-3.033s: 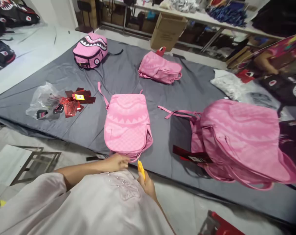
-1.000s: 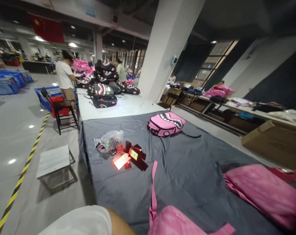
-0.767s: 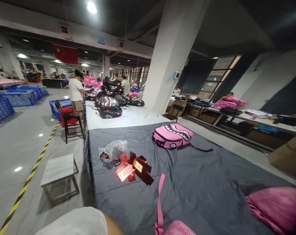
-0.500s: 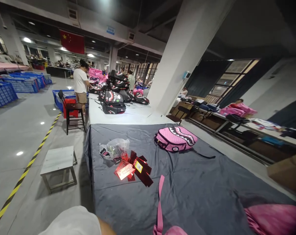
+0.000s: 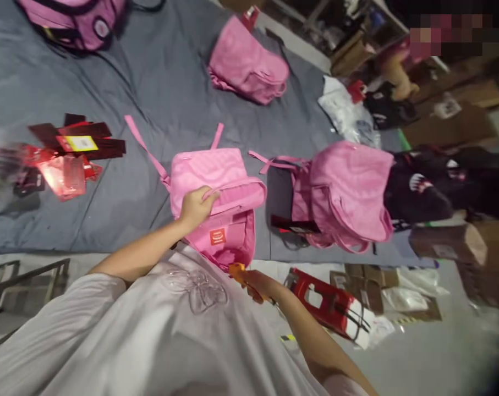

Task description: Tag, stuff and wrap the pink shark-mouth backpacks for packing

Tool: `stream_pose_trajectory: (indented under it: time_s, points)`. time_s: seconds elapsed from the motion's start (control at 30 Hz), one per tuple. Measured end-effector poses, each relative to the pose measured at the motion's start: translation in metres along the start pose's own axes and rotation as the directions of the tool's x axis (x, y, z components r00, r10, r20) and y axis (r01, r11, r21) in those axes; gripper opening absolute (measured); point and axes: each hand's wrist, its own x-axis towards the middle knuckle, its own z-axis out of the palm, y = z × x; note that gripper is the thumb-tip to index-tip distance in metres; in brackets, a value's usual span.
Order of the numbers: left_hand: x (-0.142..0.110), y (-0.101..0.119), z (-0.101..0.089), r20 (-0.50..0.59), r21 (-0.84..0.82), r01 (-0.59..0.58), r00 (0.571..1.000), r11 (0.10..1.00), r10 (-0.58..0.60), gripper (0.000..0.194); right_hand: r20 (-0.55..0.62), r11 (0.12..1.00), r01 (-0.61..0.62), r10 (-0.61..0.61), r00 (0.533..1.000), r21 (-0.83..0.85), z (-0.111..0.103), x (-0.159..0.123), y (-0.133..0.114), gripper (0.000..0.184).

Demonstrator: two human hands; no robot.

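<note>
A pink backpack point(image 5: 203, 165) lies in front of me on the grey cloth, its main compartment unzipped. My left hand point(image 5: 197, 209) grips the edge of its opening flap and holds it up. Inside, a small red label point(image 5: 217, 236) shows on the pink lining. At the lower rim of the opening, my right hand point(image 5: 259, 286) is closed around an orange gun-shaped hand tool point(image 5: 236, 270). The tool's tip is close to the bag's edge; I cannot tell whether they touch.
Another pink backpack point(image 5: 352, 187) stands to the right, beside black bags point(image 5: 431, 181). A third pink backpack point(image 5: 249, 60) lies farther back. Red and dark tags point(image 5: 82, 140) are piled at left. A red stool point(image 5: 321, 297) stands below the table edge. Someone's arm point(image 5: 400, 77) shows at upper right.
My view has swung down and right, from the wide room to the table before me. Both hands, the opened pink backpack and the orange tool now show; neither hand was visible earlier.
</note>
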Motion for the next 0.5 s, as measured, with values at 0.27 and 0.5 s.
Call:
stream_pose_trajectory:
  time_s: [0.27, 0.5]
  points:
    - [0.012, 0.003, -0.003, 0.034, 0.009, -0.032, 0.999, 0.999, 0.032, 0.039, 0.317, 0.977, -0.078, 0.139, 0.938, -0.197, 0.013, 0.019, 0.007, 0.041]
    - [0.017, 0.010, 0.000, 0.038, 0.051, -0.099, 0.995, 0.994, 0.097, 0.032, 0.302, 0.967, -0.069, 0.144, 0.942, -0.246, 0.013, 0.019, 0.004, 0.053]
